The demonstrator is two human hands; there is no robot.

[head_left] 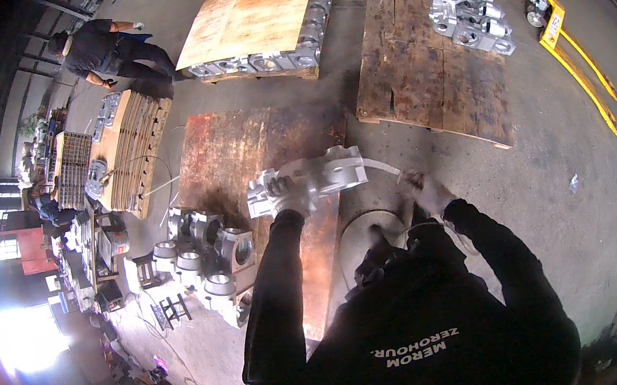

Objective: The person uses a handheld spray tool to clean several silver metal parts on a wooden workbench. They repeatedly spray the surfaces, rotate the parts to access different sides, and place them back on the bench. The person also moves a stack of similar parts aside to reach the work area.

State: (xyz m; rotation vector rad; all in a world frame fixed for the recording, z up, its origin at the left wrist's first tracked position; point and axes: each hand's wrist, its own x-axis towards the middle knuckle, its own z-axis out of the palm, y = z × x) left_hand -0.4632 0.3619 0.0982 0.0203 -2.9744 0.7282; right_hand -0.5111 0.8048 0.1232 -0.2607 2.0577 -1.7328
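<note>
A silver-grey metal casting [337, 172] with a lobed outline is in front of me over the worn table top [224, 149]. Gloved fingers of my left hand [286, 195] are closed on its left part. To the right of the casting, my right hand [428, 194] is closed on a slim, pale, curved tool [380, 166]. The far end of this tool meets the casting's right end; its exact kind is too blurred to tell. Left of the table top stand several similar castings [237, 248] with round openings.
Ahead is a pallet of castings under a plywood sheet [250, 13]. A wooden pallet [423, 65] at the right bears more castings [467, 18]. Beyond it stands a yellow pallet jack [574, 56]. A person [106, 52] is at the far left, near stacked boards [138, 151].
</note>
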